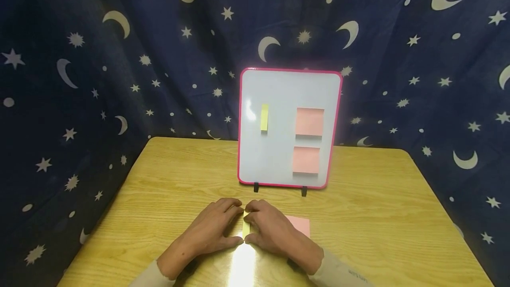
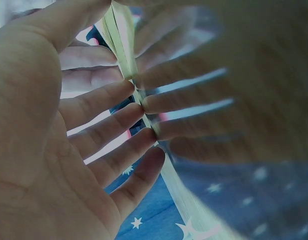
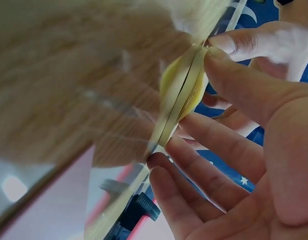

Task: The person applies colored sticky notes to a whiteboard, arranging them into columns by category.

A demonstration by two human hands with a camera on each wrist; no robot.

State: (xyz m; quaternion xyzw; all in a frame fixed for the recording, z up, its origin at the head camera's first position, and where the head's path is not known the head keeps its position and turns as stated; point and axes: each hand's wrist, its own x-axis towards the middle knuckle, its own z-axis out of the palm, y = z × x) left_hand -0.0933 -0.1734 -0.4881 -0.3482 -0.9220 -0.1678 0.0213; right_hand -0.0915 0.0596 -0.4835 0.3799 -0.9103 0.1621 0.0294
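A narrow yellow sticky note pad (image 1: pixel 246 229) lies on the table between my two hands. Around its right side is my right hand (image 1: pixel 275 231), thumb at the near end and fingers farther along. Up close, the yellow pad (image 3: pixel 194 90) bulges between that thumb and the fingers. Facing it from the left, my left hand (image 1: pixel 209 227) has its thumb by the near end. The left fingers (image 2: pixel 108 107) reach out loosely, their tips down at the tabletop. Partly behind the right hand lies a pink sticky note pad (image 1: pixel 300 225).
A pink-framed whiteboard (image 1: pixel 275 83) stands on black feet behind the hands. It bears a yellow strip note (image 1: pixel 264 118) on the left and two pink notes, one upper (image 1: pixel 309 121) and one lower (image 1: pixel 306 160). A star-patterned curtain (image 1: pixel 119 56) surrounds the wooden table (image 1: pixel 382 216).
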